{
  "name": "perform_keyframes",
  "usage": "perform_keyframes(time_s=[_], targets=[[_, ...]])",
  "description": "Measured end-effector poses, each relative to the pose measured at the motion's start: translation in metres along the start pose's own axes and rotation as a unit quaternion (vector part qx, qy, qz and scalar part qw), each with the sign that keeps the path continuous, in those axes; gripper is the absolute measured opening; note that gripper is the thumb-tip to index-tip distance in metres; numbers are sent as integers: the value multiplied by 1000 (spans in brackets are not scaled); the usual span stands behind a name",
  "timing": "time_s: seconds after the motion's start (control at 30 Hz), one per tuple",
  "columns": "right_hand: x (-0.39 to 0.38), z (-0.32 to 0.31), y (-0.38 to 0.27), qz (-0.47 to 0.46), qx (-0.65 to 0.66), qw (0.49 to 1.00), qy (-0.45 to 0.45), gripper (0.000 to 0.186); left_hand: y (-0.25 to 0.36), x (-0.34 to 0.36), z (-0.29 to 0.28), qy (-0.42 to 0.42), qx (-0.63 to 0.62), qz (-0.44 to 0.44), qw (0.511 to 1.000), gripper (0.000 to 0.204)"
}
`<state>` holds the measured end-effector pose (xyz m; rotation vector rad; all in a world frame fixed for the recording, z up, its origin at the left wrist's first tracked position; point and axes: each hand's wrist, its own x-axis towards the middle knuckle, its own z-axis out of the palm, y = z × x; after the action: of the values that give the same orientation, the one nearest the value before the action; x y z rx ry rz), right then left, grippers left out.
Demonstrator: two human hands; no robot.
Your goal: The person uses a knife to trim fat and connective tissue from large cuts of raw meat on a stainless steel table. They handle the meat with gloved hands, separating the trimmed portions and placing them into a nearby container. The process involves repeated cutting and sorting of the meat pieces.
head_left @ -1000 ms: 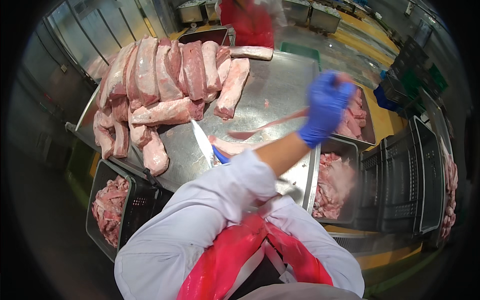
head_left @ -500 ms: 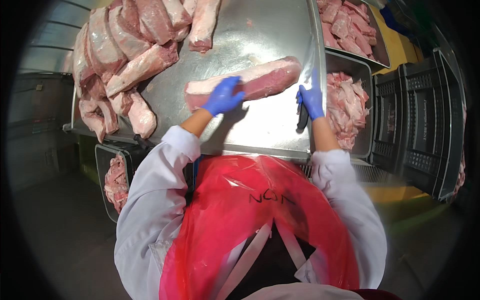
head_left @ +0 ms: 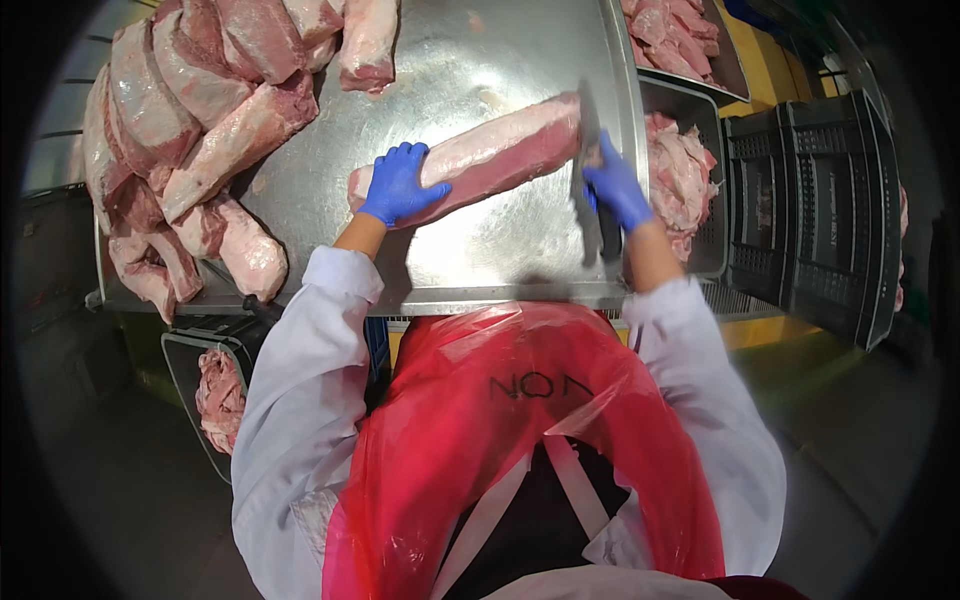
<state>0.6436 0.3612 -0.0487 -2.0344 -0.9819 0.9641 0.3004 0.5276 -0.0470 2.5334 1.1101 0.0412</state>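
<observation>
A long pork loin point(head_left: 490, 150), pale fat along one side and red meat along the other, lies slanted across the metal table point(head_left: 480, 270). My left hand point(head_left: 402, 187), in a blue glove, is closed over its left end, thumb apart from the fingers. In my right hand point(head_left: 620, 187), also blue-gloved, is a knife point(head_left: 588, 115). Its blade points away from me at the loin's right end, and the dark handle shows below the hand. The blade is blurred, so I cannot tell whether it touches the meat.
Several large meat pieces point(head_left: 200, 100) are heaped on the table's left side. Right of the table stand a bin of pale trimmings point(head_left: 680, 175), a tray of meat strips point(head_left: 670, 40) and black crates point(head_left: 810, 210). Another bin of trimmings point(head_left: 220, 400) sits below left.
My left hand has shifted from the middle of the loin to its left end. The knife has come left, from beside the table's right edge to the loin's right end.
</observation>
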Motion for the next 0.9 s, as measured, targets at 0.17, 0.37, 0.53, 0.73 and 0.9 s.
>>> perform_keyframes(time_s=[0.17, 0.37, 0.53, 0.73, 0.9], targets=[[-64, 6, -49, 87, 65, 992, -62, 83, 3, -1, 1, -24, -14, 11, 1000, 69], [-157, -50, -22, 70, 151, 985, -51, 88, 34, 37, -23, -118, -15, 34, 992, 65], [-64, -60, -20, 46, 230, 968, 91, 90, 163, 146, 23, 41, -117, 35, 992, 57], [-27, -13, -3, 49, 231, 969, 75, 85, 139, 198, 56, -21, -112, -57, 992, 41], [42, 8, -20, 24, 188, 982, 1, 84, 135, 196, 67, -29, -273, -79, 958, 36]])
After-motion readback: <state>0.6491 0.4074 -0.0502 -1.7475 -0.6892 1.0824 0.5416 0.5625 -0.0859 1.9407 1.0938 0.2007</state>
